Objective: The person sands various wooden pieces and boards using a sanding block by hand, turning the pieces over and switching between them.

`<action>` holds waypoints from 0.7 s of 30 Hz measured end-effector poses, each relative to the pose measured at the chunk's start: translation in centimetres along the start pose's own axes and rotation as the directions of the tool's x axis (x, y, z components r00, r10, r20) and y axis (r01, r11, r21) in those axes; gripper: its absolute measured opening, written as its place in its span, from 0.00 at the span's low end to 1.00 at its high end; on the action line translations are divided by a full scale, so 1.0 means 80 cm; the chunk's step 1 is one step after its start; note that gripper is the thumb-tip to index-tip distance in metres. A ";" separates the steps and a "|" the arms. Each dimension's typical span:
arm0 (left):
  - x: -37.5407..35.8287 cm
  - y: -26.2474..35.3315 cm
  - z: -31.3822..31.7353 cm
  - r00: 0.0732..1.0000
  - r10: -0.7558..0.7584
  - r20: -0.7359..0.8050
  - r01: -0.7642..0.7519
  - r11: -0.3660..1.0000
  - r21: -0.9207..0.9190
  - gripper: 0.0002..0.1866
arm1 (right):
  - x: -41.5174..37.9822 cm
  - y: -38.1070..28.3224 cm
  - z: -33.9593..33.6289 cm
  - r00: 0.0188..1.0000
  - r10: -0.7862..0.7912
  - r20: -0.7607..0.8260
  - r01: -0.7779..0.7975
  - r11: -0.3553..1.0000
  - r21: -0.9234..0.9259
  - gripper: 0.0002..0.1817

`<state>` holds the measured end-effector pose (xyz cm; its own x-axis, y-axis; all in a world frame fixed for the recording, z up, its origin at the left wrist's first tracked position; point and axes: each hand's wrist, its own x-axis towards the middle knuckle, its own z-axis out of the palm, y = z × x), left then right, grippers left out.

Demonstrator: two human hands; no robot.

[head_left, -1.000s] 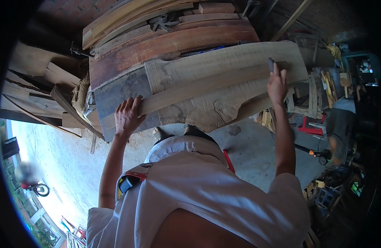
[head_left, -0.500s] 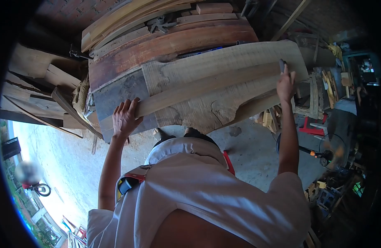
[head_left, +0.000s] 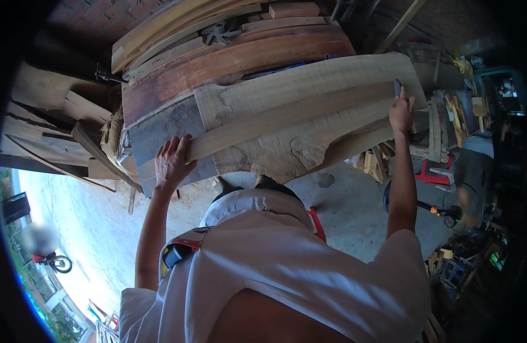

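A long narrow wooden strip (head_left: 292, 117) lies across a wide rough-edged board (head_left: 246, 103). My left hand (head_left: 173, 163) is wrapped over the left end of the strip, with its fingers on top. At the far right end, my right hand (head_left: 401, 114) is closed around a small dark tool (head_left: 397, 87) that points away from me. Its tip is at the strip's right end, near the board's right edge. What kind of tool it is cannot be made out.
Stacked planks (head_left: 235, 57) lie behind the board, with a dark metal star-shaped part (head_left: 220, 33) on them. Wood pieces lean at the left (head_left: 57, 114). Right of the board are scrap sticks (head_left: 455, 123) and a red stool (head_left: 432, 171). A motorbike (head_left: 58, 263) stands outside.
My right hand has moved slightly to the right and toward me with the tool. My left hand stays on the strip's left end.
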<state>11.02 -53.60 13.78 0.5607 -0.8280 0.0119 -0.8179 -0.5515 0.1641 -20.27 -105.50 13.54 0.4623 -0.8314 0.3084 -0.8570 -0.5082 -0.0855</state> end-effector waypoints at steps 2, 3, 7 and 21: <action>0.003 -0.002 -0.002 1.000 0.000 -0.006 0.000 1.000 -0.003 0.36 | -0.003 -0.020 -0.005 0.998 -0.047 -0.035 0.048 0.999 0.007 0.27; 0.003 -0.001 -0.002 1.000 0.000 -0.006 0.000 1.000 0.001 0.36 | -0.028 -0.048 -0.004 0.995 -0.086 -0.059 0.087 0.996 0.016 0.27; 0.000 -0.004 0.003 0.999 0.015 -0.029 -0.015 1.000 -0.009 0.36 | -0.108 -0.140 -0.046 0.936 -0.343 0.079 0.326 0.929 0.174 0.27; -0.001 -0.002 0.000 1.000 -0.008 -0.017 0.007 1.000 -0.029 0.35 | -0.115 -0.144 -0.043 0.940 -0.339 0.039 0.328 0.929 0.172 0.29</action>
<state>11.12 -53.48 13.75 0.5692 -0.8217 0.0277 -0.8097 -0.5544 0.1927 -15.44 -91.25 14.94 0.7340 -0.6179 0.2817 -0.6053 -0.7834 -0.1411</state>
